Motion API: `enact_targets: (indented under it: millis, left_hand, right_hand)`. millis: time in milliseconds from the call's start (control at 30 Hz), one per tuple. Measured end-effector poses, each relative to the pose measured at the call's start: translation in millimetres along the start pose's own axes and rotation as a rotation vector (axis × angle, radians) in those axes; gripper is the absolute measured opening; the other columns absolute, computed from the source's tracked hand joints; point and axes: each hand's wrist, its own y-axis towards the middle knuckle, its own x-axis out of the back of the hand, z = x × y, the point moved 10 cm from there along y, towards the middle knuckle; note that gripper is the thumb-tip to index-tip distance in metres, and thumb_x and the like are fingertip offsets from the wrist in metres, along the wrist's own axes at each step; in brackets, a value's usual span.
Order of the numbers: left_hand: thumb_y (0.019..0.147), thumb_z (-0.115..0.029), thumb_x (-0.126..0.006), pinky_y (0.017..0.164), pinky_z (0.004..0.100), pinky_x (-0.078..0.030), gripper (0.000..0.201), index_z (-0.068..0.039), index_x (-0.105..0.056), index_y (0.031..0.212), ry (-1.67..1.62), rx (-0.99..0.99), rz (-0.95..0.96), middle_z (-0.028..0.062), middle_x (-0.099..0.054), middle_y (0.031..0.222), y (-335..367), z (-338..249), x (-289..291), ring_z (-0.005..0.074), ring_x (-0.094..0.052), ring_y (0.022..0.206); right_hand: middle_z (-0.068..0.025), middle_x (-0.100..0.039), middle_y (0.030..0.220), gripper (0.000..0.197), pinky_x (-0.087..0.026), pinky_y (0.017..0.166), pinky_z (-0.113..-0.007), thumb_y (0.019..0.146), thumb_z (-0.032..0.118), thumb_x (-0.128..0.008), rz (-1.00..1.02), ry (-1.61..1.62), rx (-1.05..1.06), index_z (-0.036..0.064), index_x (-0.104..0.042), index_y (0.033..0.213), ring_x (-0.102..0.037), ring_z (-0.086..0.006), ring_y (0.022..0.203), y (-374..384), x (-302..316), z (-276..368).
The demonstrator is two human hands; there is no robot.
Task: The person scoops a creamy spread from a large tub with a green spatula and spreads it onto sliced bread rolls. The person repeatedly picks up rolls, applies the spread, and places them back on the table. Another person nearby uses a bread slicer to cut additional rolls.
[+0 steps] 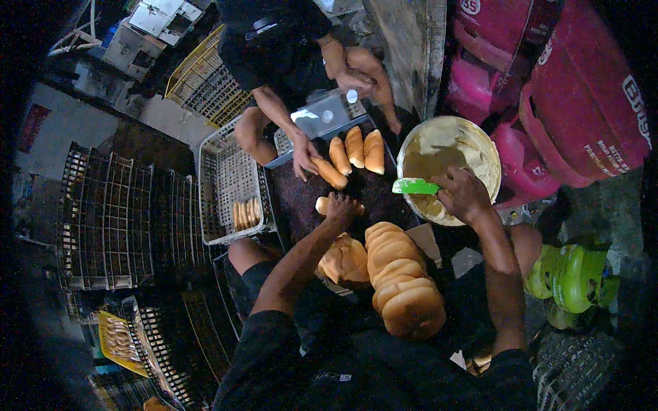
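Observation:
My left hand (339,207) rests on a small bread roll (322,204) lying on the dark board (301,198). My right hand (462,194) grips a green spatula (414,186) over the rim of a large bowl of pale cream (473,147). A row of joined rolls (401,277) and another loaf (345,260) sit just in front of me. Across the board another person's hand (303,155) holds a long roll (330,172), beside three more rolls (356,147).
A white plastic crate (226,171) with several rolls stands at the left, a yellow crate (202,79) behind it. Pink gas cylinders (582,103) crowd the right, a green cylinder (572,274) lower right. Dark wire racks (110,219) fill the left side.

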Motion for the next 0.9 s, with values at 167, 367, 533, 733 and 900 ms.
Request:
enact_targets:
  millis: [167, 367, 533, 733, 900]
  left_hand:
    - [0.086, -0.034, -0.061, 0.095, 0.0485, -0.041, 0.041, -0.009, -0.059, 0.118, -0.726, 0.092, 0.587, 0.0154, -0.062, 0.111, 19.2, 52.6, -47.1, 0.0318, -0.059, 0.108]
    - [0.086, -0.041, -0.062, 0.090, 0.0463, -0.046, 0.047, -0.002, -0.061, 0.113, -0.948, 0.366, 0.230, 0.0214, -0.064, 0.102, 45.4, 172.5, -45.6, 0.0353, -0.062, 0.102]
    - [0.084, -0.044, -0.065, 0.089, 0.0456, -0.049, 0.055, 0.003, -0.060, 0.113, -1.020, 0.014, -0.245, 0.0280, -0.063, 0.102, 19.6, 78.1, 48.6, 0.0400, -0.061, 0.102]
    - [0.070, -0.040, -0.075, 0.092, 0.0586, -0.044, 0.089, -0.003, -0.036, 0.141, -0.452, 0.057, -0.113, 0.0286, -0.042, 0.135, -127.1, -11.3, 45.9, 0.0463, -0.048, 0.119]
    - [0.077, -0.037, -0.065, 0.096, 0.0699, -0.032, 0.083, -0.003, -0.031, 0.145, -0.139, 0.145, -0.269, 0.0277, -0.030, 0.146, -173.1, -86.0, 59.3, 0.0507, -0.031, 0.133]
  right_hand:
    - [-0.0137, -0.060, 0.094, 0.029, -0.051, 0.081, -0.043, 0.076, 0.017, -0.068, -0.034, 0.059, -0.019, 0.0124, -0.067, 0.105, -0.060, -0.0343, 0.090, -2.0, 20.5, -3.2]
    - [-0.0131, -0.061, 0.097, 0.029, -0.051, 0.081, -0.043, 0.077, 0.018, -0.069, -0.017, 0.049, -0.065, 0.0121, -0.067, 0.105, -0.061, -0.0339, 0.092, 3.2, 9.9, -12.4]
    - [-0.0159, -0.063, 0.100, 0.032, -0.050, 0.082, -0.044, 0.078, 0.022, -0.068, 0.066, -0.013, -0.178, 0.0096, -0.068, 0.108, -0.061, -0.0351, 0.093, -20.3, -7.6, -58.3]
    - [-0.0222, -0.067, 0.094, 0.022, -0.051, 0.080, -0.046, 0.078, 0.015, -0.059, 0.584, -0.096, -0.385, 0.0021, -0.068, 0.094, -0.065, -0.0373, 0.091, -36.3, -60.1, -76.2]
    - [-0.0192, -0.066, 0.100, 0.024, -0.052, 0.080, -0.044, 0.079, 0.017, -0.060, 0.519, -0.140, -0.399, 0.0054, -0.067, 0.099, -0.064, -0.0379, 0.092, -26.6, -71.5, -71.8]
